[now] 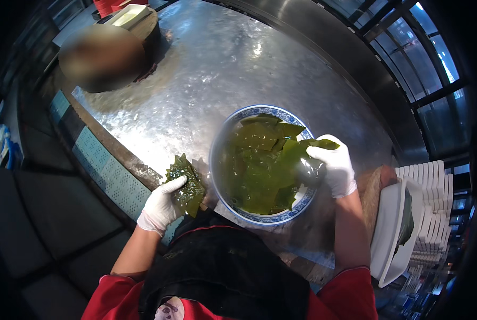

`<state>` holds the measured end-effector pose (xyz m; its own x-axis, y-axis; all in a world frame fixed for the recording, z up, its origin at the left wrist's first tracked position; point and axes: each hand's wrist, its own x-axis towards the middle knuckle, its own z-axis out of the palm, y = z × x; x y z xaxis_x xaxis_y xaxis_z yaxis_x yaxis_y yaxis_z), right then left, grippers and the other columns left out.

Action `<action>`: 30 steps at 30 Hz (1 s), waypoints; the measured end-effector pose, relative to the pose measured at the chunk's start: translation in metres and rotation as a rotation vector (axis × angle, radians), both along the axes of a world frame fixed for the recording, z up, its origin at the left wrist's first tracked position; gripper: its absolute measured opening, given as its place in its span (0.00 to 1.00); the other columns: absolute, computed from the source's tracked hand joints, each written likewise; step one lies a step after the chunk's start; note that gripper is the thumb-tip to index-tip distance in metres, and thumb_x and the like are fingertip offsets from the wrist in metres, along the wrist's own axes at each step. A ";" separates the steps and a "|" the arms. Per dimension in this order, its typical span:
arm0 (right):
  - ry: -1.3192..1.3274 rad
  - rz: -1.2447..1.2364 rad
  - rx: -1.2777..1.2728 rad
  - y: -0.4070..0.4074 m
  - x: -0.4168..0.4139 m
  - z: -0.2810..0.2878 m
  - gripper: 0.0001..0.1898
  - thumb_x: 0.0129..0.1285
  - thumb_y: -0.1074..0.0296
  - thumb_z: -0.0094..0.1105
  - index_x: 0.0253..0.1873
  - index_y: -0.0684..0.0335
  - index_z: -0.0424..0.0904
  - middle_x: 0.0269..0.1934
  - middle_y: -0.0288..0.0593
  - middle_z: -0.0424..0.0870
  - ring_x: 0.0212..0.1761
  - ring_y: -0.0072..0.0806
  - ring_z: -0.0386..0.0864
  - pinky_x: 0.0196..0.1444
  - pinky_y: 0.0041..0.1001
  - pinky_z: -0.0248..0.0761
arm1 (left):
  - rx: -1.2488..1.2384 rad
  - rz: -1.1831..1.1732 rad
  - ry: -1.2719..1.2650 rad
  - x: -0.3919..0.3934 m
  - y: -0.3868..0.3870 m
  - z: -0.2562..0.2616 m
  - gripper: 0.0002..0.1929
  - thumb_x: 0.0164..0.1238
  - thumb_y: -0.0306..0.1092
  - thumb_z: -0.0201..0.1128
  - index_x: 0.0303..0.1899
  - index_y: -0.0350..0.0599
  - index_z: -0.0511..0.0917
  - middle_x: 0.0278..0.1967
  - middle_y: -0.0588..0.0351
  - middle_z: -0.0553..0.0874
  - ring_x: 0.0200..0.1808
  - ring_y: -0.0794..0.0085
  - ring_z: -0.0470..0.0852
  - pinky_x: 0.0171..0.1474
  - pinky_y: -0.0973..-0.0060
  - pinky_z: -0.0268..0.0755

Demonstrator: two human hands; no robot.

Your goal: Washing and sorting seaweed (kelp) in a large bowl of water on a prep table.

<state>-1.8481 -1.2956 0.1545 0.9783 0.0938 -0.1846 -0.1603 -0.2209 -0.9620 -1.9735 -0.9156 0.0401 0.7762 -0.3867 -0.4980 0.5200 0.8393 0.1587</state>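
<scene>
A large white bowl with a blue patterned rim (258, 220) stands on the metal worktop, holding flat green kelp pieces (254, 168) in liquid. My right hand (336, 164), in a white glove, grips a kelp piece (292, 154) at the bowl's right edge; part of that piece hangs over the other kelp. Left of the bowl, my gloved left hand (162, 204) holds a stack of wet kelp pieces (186, 190), thumb on top, near the worktop's front edge. The fingers under the stack are hidden.
A round wooden block (152, 30) at the upper left bears a white tray (128, 16); a blurred patch covers something beside it. At the right are a white plastic tub (388, 232) with a dark green leaf and stacked white trays (430, 200). A metal wall runs along the back.
</scene>
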 end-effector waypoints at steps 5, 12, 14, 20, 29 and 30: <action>-0.482 0.045 -0.126 0.023 -0.014 0.000 0.11 0.62 0.80 0.64 0.49 0.71 0.86 0.46 0.46 0.90 0.48 0.28 0.86 0.54 0.25 0.80 | 0.023 0.027 0.028 0.008 -0.006 0.001 0.19 0.74 0.30 0.64 0.63 0.38 0.76 0.55 0.42 0.85 0.58 0.50 0.85 0.65 0.48 0.77; -0.478 0.717 -0.663 0.022 -0.093 -0.043 0.24 0.64 0.59 0.70 0.62 0.63 0.84 0.64 0.55 0.82 0.68 0.49 0.77 0.74 0.42 0.67 | 0.029 0.076 0.041 0.012 -0.011 0.008 0.18 0.73 0.27 0.63 0.62 0.37 0.76 0.56 0.43 0.84 0.59 0.51 0.84 0.67 0.51 0.75; -0.552 0.656 -0.673 0.025 -0.100 -0.041 0.19 0.62 0.62 0.73 0.55 0.64 0.87 0.55 0.50 0.88 0.61 0.48 0.83 0.69 0.40 0.73 | 0.024 0.087 0.057 0.008 -0.008 0.006 0.19 0.74 0.27 0.63 0.63 0.37 0.76 0.56 0.42 0.84 0.58 0.51 0.85 0.67 0.51 0.76; -0.381 0.468 -0.723 0.012 -0.061 -0.028 0.07 0.64 0.68 0.69 0.43 0.65 0.87 0.42 0.47 0.89 0.45 0.48 0.86 0.49 0.40 0.79 | 0.059 0.120 0.062 0.002 -0.007 0.005 0.17 0.74 0.27 0.63 0.62 0.35 0.76 0.55 0.41 0.85 0.58 0.51 0.85 0.65 0.52 0.79; -0.033 0.236 -1.147 0.069 -0.008 -0.050 0.36 0.61 0.56 0.70 0.70 0.73 0.73 0.67 0.62 0.78 0.70 0.47 0.76 0.74 0.39 0.66 | 0.049 0.113 0.083 -0.001 -0.011 0.006 0.18 0.74 0.27 0.63 0.62 0.36 0.76 0.55 0.41 0.85 0.58 0.51 0.85 0.66 0.51 0.78; -0.121 0.218 -1.090 0.057 -0.004 -0.069 0.36 0.62 0.54 0.68 0.71 0.71 0.73 0.64 0.60 0.81 0.66 0.47 0.79 0.70 0.39 0.70 | 0.046 0.108 0.070 -0.002 -0.011 0.005 0.18 0.74 0.27 0.63 0.62 0.36 0.76 0.55 0.41 0.85 0.58 0.51 0.85 0.66 0.51 0.77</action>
<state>-1.8521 -1.2382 0.0857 0.9777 0.1120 -0.1774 0.0667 -0.9677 -0.2432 -1.9754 -0.9263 0.0451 0.7748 -0.2783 -0.5677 0.4383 0.8836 0.1650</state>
